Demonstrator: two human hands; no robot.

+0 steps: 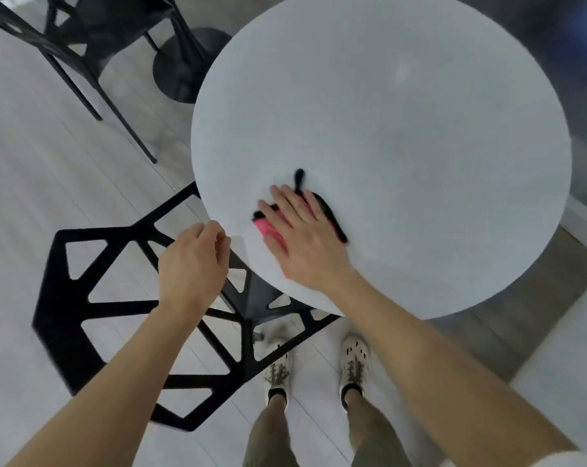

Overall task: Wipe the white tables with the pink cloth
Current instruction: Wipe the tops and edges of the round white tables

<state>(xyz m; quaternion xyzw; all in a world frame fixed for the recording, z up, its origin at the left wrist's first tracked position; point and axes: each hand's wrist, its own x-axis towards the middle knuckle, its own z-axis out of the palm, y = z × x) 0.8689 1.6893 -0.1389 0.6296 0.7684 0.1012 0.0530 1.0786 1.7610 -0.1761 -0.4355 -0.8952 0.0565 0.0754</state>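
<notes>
A round white table (403,112) fills the upper right of the head view. The pink cloth (268,229) with black edging lies flat on the table near its front-left edge. My right hand (305,237) presses on top of it, palm down with fingers spread, and covers most of it. A black loop of the cloth sticks out beyond the fingertips. My left hand (192,264) hovers just off the table's left edge, fingers loosely curled, with nothing in it.
A black geometric chair (83,298) stands partly under the table's front-left edge, below my left hand. Another black chair (69,38) and a black table base (184,65) are at the top left. My feet (315,369) stand on the light wood floor.
</notes>
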